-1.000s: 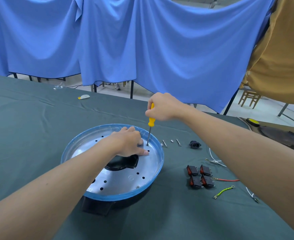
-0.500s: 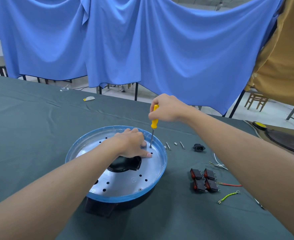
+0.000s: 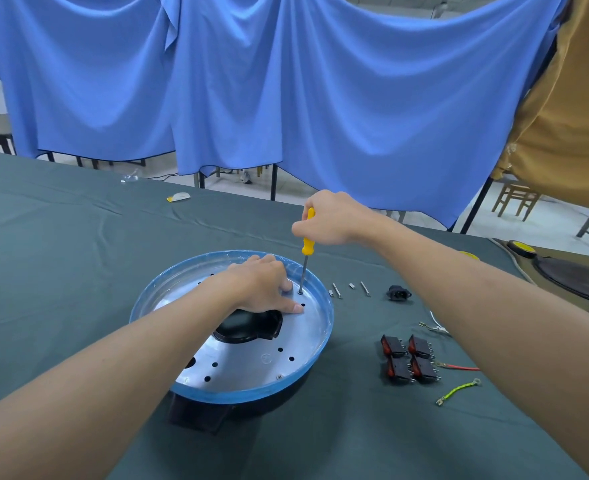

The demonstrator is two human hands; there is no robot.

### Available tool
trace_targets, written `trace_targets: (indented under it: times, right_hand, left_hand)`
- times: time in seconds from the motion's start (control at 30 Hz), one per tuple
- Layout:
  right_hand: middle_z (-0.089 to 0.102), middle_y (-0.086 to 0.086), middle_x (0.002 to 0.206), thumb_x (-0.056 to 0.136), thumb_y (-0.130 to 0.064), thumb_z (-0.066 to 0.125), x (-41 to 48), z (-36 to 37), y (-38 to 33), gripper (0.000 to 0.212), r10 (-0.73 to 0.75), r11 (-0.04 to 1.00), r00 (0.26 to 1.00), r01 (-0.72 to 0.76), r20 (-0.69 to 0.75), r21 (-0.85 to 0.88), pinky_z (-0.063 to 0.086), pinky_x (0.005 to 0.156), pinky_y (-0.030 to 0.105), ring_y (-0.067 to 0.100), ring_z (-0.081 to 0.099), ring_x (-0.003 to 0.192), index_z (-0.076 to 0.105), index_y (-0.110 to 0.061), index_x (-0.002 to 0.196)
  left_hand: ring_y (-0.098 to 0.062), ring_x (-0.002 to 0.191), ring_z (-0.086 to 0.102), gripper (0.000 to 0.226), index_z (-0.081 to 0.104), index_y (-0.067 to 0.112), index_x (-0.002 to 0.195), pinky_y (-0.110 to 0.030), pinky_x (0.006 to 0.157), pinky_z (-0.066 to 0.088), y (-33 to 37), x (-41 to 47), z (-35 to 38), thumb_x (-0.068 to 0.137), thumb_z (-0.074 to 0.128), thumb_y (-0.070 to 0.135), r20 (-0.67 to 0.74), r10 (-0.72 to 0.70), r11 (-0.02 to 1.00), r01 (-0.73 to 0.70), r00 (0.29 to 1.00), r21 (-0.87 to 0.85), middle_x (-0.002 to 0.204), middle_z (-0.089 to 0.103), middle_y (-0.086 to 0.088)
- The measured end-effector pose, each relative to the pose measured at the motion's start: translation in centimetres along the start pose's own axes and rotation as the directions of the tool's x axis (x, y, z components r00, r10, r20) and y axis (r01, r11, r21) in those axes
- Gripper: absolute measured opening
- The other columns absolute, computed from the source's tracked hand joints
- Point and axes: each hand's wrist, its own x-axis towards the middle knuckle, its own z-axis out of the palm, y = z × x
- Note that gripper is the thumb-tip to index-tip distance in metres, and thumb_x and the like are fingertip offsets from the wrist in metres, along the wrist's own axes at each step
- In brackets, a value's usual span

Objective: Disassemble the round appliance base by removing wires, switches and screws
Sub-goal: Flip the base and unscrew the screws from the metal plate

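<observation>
Now R hand (image 3: 331, 218) fingers grip 1 screwdriver (image 3: 307, 244); L hand (image 3: 260, 285) presses base (image 3: 251, 362); 4 switches (image 3: 395, 345), 4 screws (image 3: 337, 291).

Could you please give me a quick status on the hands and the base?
Right hand grips screwdriver, tip on round base. Left hand presses on it. Nothing blocking.
</observation>
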Motion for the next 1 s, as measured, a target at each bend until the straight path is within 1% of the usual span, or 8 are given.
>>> trace_targets:
  times: [0.1, 0.27, 0.33, 0.5, 0.67, 0.77, 0.87, 1.0]
  right_hand:
    - [0.050, 0.003, 0.067, 0.083, -0.048, 0.057, 0.3, 0.5, 0.3, 0.038, 0.006, 0.999, 0.998, -0.009, -0.064, -0.045, 0.040, 0.060, 0.032, 0.023, 0.050, 0.068, 0.057, -0.010, 0.078]
    - [0.059, 0.006, 0.078, 0.080, -0.028, 0.058, 0.3, 0.6, 0.9, 0.020, -0.039, 0.997, 0.995, 0.033, -0.088, -0.066, 0.040, 0.058, 0.030, 0.026, 0.057, 0.082, 0.063, -0.009, 0.086]
    - [0.064, 0.010, 0.086, 0.079, -0.029, 0.058, 0.4, 0.5, 1.0, 0.028, -0.040, 0.999, 0.997, 0.038, -0.069, -0.038, 0.040, 0.060, 0.031, 0.023, 0.053, 0.078, 0.064, -0.005, 0.093]
    - [0.048, 0.005, 0.063, 0.089, -0.044, 0.056, 0.1, 0.7, 1.2, 0.046, -0.063, 0.998, 0.995, 0.060, -0.081, -0.034, 0.037, 0.060, 0.033, 0.021, 0.045, 0.067, 0.054, 0.001, 0.076]
    - [0.058, 0.001, 0.076, 0.083, -0.025, 0.061, -0.3, 0.0, 1.1, 0.009, -0.093, 0.995, 0.995, 0.092, -0.029, -0.029, 0.035, 0.053, 0.028, 0.013, 0.049, 0.070, 0.060, -0.019, 0.077]
    - [0.055, 0.003, 0.074, 0.085, -0.036, 0.060, -0.3, -0.1, 0.9, 0.037, -0.072, 0.997, 0.997, 0.071, -0.021, -0.021, 0.035, 0.058, 0.028, 0.019, 0.046, 0.070, 0.066, -0.001, 0.094]
    - [0.047, 0.003, 0.065, 0.090, -0.052, 0.055, -0.3, 0.0, 0.9, 0.055, -0.056, 0.997, 0.996, 0.053, -0.075, -0.049, 0.036, 0.059, 0.032, 0.020, 0.046, 0.066, 0.065, 0.002, 0.092]
    - [0.053, 0.002, 0.074, 0.085, -0.035, 0.063, -0.1, 0.0, 1.0, 0.020, -0.047, 0.998, 0.997, 0.044, -0.066, -0.044, 0.038, 0.057, 0.030, 0.024, 0.054, 0.077, 0.061, -0.019, 0.074]
  left_hand:
    - [-0.027, 0.113, 0.039, 0.049, 0.067, 0.018, 0.099, -0.039, 0.086, 0.037, -0.1, 0.0, 0.1, 0.089, 0.055, 0.064, -0.006, 0.001, 1.000, -0.001, 1.000, -0.020, 0.110, 0.042, -0.003]
    - [-0.028, 0.115, 0.040, 0.049, 0.066, 0.017, 0.099, -0.039, 0.088, 0.039, -0.1, 0.0, 0.0, 0.089, 0.055, 0.064, -0.008, 0.005, 1.000, -0.005, 1.000, -0.010, 0.112, 0.043, -0.004]
    - [-0.028, 0.113, 0.040, 0.049, 0.065, 0.016, 0.095, -0.039, 0.087, 0.040, -0.1, -0.1, 0.0, 0.089, 0.055, 0.064, -0.007, 0.008, 1.000, -0.008, 1.000, -0.007, 0.110, 0.042, -0.004]
    - [-0.026, 0.109, 0.040, 0.048, 0.065, 0.017, 0.093, -0.040, 0.086, 0.040, -0.1, -0.1, 0.1, 0.089, 0.056, 0.063, -0.011, 0.005, 1.000, -0.005, 1.000, -0.016, 0.108, 0.043, -0.003]
    - [-0.025, 0.102, 0.039, 0.048, 0.063, 0.016, 0.090, -0.038, 0.081, 0.039, 0.0, -0.1, 0.0, 0.088, 0.055, 0.064, -0.012, 0.002, 1.000, -0.002, 1.000, -0.002, 0.103, 0.040, -0.002]
    - [-0.026, 0.103, 0.040, 0.049, 0.064, 0.016, 0.090, -0.039, 0.083, 0.042, -0.1, -0.1, 0.0, 0.088, 0.056, 0.064, -0.015, 0.008, 1.000, -0.008, 1.000, -0.005, 0.103, 0.041, -0.002]
    - [-0.026, 0.106, 0.041, 0.048, 0.064, 0.016, 0.089, -0.041, 0.087, 0.043, -0.2, -0.1, 0.1, 0.088, 0.055, 0.064, -0.012, 0.011, 1.000, -0.011, 1.000, 0.002, 0.105, 0.042, -0.003]
    - [-0.025, 0.100, 0.041, 0.045, 0.055, 0.021, 0.074, -0.037, 0.077, 0.039, -0.1, 0.0, 0.0, 0.088, 0.056, 0.064, -0.023, 0.012, 1.000, -0.011, 1.000, 0.012, 0.098, 0.040, -0.002]
